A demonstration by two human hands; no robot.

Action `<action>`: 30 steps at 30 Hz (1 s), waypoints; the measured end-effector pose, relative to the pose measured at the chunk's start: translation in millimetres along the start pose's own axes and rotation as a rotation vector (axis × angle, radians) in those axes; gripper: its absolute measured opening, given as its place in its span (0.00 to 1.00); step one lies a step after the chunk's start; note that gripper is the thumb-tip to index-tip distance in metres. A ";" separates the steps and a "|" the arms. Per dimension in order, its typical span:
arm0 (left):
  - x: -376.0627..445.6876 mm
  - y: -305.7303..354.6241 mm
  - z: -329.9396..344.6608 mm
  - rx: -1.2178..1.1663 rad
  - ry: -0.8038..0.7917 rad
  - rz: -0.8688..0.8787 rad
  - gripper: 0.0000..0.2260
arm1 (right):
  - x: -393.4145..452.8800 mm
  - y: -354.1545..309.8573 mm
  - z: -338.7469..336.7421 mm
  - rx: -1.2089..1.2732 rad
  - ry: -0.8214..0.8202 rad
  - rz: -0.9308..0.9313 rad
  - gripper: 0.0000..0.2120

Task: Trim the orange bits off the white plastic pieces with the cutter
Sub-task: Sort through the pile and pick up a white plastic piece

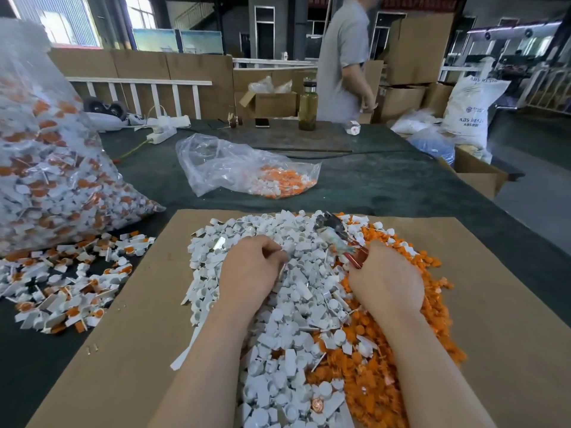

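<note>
While you sit at the bench, both your forearms reach in over the cardboard sheet.
Work surface: a dark green cloth-covered table (386, 180) with a brown cardboard sheet (139, 319) laid on it in front of you.
White pile: trimmed white plastic pieces (278, 319) heaped down the middle of the cardboard.
Orange pile: orange bits (432, 304) heaped just right of the white ones, the two touching along a ragged line.
Your left hand (250, 267): fingers curled, pinching something small and pale over the white pile; too blurred to say what it is.
Your right hand (386, 279): curled round the red handles of the cutter (336, 236), whose metal head points up and away from you; the head is motion-blurred, so you cannot tell how its blades stand.
Untrimmed stock: a large clear bag (46, 165) at your left, full of white-and-orange parts, with loose parts (68, 282) spilled on the cloth beside it.
Second bag (241, 168): smaller, clear, mostly slack, lying beyond the cardboard with orange and white bits in one end.
Far edge of table: a bottle (307, 108), a phone (262, 122), a white power strip (162, 134).
Room: a workshop with cardboard boxes (411, 57), a white resin sack (469, 106) at right, and a person in a grey shirt (346, 63) standing behind the table.
</note>
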State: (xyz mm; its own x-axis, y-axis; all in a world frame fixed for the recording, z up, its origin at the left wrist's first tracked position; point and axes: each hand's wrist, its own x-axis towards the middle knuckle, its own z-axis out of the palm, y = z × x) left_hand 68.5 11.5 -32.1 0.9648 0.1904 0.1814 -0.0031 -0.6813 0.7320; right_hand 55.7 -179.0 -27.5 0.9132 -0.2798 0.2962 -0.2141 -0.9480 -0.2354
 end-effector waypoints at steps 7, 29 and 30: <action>0.8 4.1 -3.6 -0.104 0.076 -0.005 0.03 | 1.0 -8.0 0.9 0.423 -0.046 -0.056 0.11; -7.2 14.6 4.4 0.316 0.037 0.214 0.11 | -5.3 -18.9 0.1 0.735 -0.099 -0.121 0.10; -6.2 13.7 4.9 0.281 0.026 0.189 0.09 | -5.4 -18.8 -0.3 0.740 -0.096 -0.123 0.11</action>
State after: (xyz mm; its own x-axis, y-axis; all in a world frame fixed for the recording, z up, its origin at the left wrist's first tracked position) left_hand 63.8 -2.5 -26.4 0.9472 0.0576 0.3154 -0.1050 -0.8737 0.4750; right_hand 54.7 -159.7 -24.4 0.9490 -0.1321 0.2862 0.1487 -0.6129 -0.7760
